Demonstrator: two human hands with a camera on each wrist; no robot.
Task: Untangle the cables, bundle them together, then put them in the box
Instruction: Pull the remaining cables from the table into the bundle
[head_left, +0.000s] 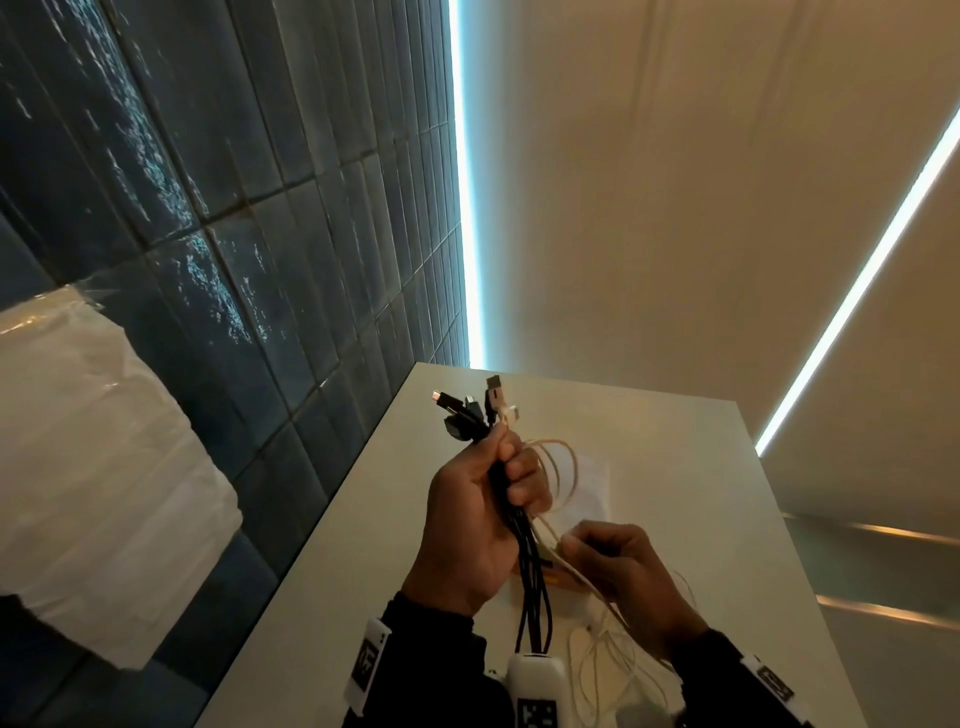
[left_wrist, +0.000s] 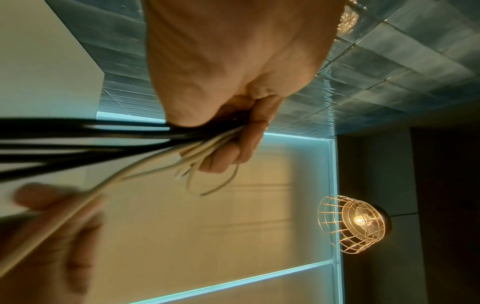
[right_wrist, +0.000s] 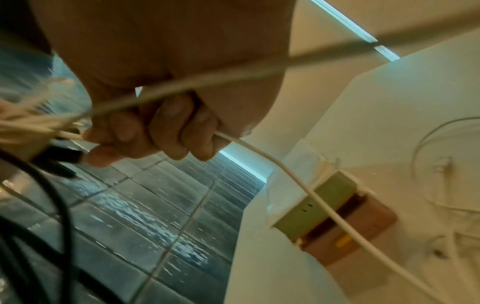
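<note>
- My left hand (head_left: 475, 525) is raised above the white table (head_left: 691, 467), fingers curled tight around a bundle of black cables (head_left: 530, 566) and white cables (head_left: 558, 470); the plugs (head_left: 475, 410) stick out above the fist.
- My right hand (head_left: 631, 577), just beside and lower, pinches one white cable (right_wrist: 285, 172) in its curled fingers (right_wrist: 182, 131); this cable runs down to loose white loops (head_left: 608, 660) on the table.
- The box (right_wrist: 337, 214) lies on the table under the hands, partly hidden in the head view.
- The table's left edge runs near the dark tiled wall (head_left: 234, 208). Its far and right edges have open room.
</note>
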